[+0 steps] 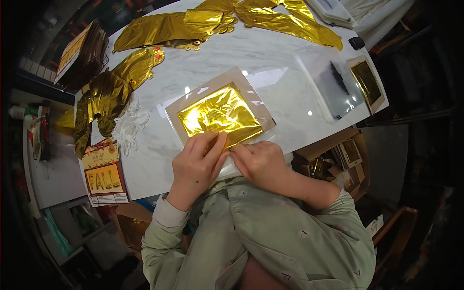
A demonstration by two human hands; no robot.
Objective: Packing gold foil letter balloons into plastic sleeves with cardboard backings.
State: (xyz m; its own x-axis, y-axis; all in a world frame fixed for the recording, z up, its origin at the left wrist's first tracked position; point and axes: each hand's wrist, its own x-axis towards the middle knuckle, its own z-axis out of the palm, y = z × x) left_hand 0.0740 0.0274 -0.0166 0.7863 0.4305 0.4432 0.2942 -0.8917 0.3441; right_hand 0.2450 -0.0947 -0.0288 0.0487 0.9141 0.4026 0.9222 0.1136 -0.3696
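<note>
A folded gold foil balloon [220, 111] lies against a brown card [186, 104] inside a clear plastic bag [170, 116]. The bag rests on the white table near its front edge, turned at a slant. At the bag's near edge, my left hand [195, 162] is closed, its fingertips pinching there and covering a corner of the gold foil. My right hand [261, 162] sits close beside it, thumb and fingers pinched on the same edge. The exact spot under both sets of fingertips is hidden.
Gold foil balloons [159, 31] spread along the table's far side, others [108, 94] at left. Beside them are white strings [130, 123], a printed card [104, 171] and stacked cards [82, 55]. Clear bags [324, 82] and another package [367, 82] lie right; below stands a cardboard box [360, 181].
</note>
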